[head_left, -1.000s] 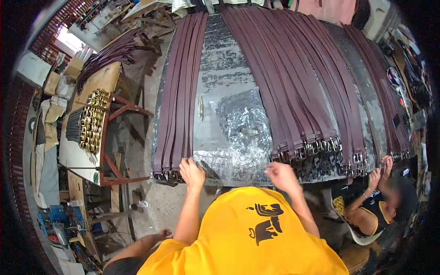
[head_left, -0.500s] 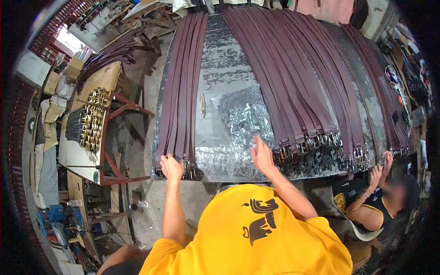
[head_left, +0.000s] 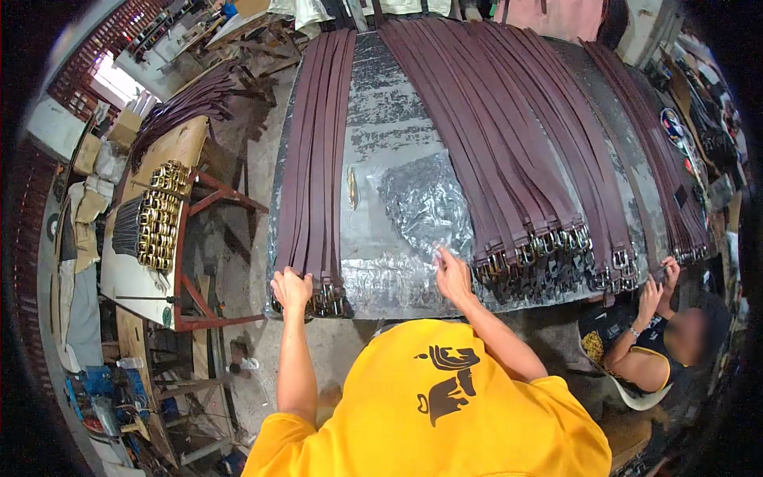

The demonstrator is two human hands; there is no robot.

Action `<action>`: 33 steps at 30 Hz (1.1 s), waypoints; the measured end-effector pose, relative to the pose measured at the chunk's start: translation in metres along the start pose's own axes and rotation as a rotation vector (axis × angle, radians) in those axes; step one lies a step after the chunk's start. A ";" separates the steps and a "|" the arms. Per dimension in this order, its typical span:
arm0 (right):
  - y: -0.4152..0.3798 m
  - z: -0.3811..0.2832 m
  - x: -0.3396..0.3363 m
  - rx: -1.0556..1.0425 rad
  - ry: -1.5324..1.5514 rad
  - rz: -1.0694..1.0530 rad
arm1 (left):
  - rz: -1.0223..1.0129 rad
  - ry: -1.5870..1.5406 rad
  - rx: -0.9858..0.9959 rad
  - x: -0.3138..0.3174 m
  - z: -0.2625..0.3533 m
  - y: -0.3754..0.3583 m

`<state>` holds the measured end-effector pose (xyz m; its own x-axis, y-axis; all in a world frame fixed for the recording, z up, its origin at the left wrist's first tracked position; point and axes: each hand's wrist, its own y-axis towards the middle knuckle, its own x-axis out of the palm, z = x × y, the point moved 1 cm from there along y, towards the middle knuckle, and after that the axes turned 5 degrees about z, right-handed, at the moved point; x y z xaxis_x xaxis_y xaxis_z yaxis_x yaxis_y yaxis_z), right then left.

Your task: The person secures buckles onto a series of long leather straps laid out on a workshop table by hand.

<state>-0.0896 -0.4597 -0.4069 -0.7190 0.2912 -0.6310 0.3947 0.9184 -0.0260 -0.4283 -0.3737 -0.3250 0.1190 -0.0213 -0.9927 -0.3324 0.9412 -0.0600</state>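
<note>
Our yellow shirt (head_left: 429,413) fills the lower middle of the frame and hides the near edge of the table (head_left: 381,143) and whatever lies below it. The fisheye edges darken the corners, so the clutter at far right is hard to make out. The buckle ends of the left bundle of belts (head_left: 314,151) sit partly under our left hand (head_left: 291,288), so we cannot tell exactly which strap it grips. That hand is curled over the near ends of those belts at the lower left of the table, fingers closed on them, arm reaching straight up the frame. Our right hand (head_left: 452,274) lies near the middle of the table's near edge, fingers spread and flat on the crinkled foil sheet (head_left: 421,207), just beside the buckles of the wide middle row of belts (head_left: 509,143); it holds nothing. At lower right a co-worker's hands (head_left: 660,286) reach up to the belt ends at the table's corner. At left, a side table (head_left: 139,262) carries a stack of brass buckles (head_left: 159,211).
</note>
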 end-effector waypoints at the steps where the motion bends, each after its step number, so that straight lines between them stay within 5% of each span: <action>1: 0.004 -0.001 0.001 -0.043 0.044 0.044 | 0.017 -0.008 0.010 0.002 -0.003 0.001; 7: 0.015 0.002 0.018 -0.109 -0.102 0.141 | 0.007 -0.070 0.020 0.002 -0.005 0.002; 12: 0.028 0.008 0.032 0.122 -0.069 0.078 | -0.165 -0.084 -0.009 -0.010 -0.005 0.016; 16: 0.030 0.006 0.026 0.162 -0.070 0.041 | 0.173 -0.024 0.183 0.006 -0.008 0.005; 19: 0.035 0.003 0.032 0.193 -0.078 0.067 | 0.112 -0.009 0.289 0.015 0.009 -0.004; 23: 0.040 0.006 0.041 0.287 -0.018 0.063 | 0.017 0.087 0.165 0.019 0.023 -0.005; 33: 0.030 0.026 0.027 0.491 0.587 -0.066 | -0.170 -0.001 0.105 -0.012 0.034 0.008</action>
<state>-0.0822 -0.4312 -0.4442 -0.8816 0.4602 -0.1045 0.4505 0.7546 -0.4770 -0.4008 -0.3541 -0.3099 0.1662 -0.1827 -0.9690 -0.2081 0.9541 -0.2156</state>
